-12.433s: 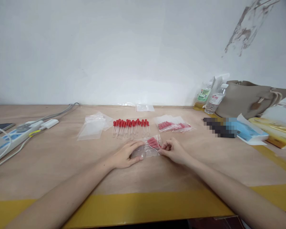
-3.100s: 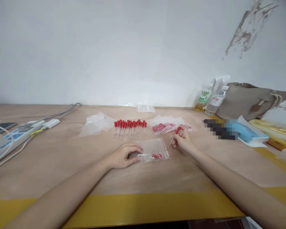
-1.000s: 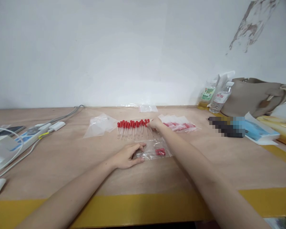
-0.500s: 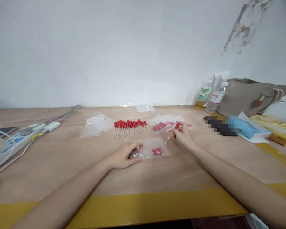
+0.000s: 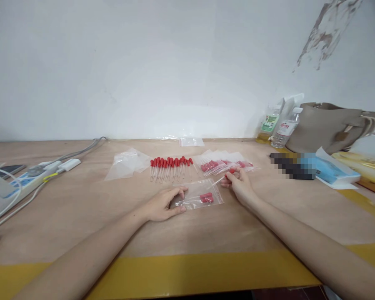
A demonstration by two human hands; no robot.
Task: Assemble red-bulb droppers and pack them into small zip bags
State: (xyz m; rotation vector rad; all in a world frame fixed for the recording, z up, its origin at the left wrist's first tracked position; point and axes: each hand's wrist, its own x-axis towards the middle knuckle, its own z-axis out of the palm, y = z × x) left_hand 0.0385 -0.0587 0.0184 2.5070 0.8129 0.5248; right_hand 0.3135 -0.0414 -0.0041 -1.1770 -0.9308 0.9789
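Note:
A clear zip-lock bag [image 5: 192,203] lies flat at the middle of the table, with two red-bulbed droppers [image 5: 206,197] inside. My left hand [image 5: 166,204] holds its left end, thumb at the near edge and fingers at the far one. Between the fingertips of my right hand [image 5: 240,186] is another dropper [image 5: 218,181], gripped by its red bulb. Its thin clear tube points left over the bag's upper right part; I cannot tell whether the tip is inside. Beyond the bag lies a row of loose droppers [image 5: 171,163]. Filled bags [image 5: 217,166] overlap to the right of that row.
Flat clear bags [image 5: 126,162] lie at the left, another bag [image 5: 191,142] by the wall. A power strip [image 5: 26,183] with cables occupies the left side. Two bottles [image 5: 284,132], a grey handbag [image 5: 325,127], a blurred dark object [image 5: 292,166] and a blue tissue pack [image 5: 334,168] stand at the right.
My right hand has come down and slightly nearer, turning the dropper from steep to more level, its tube now over the bag. My left hand and the bag have stayed put.

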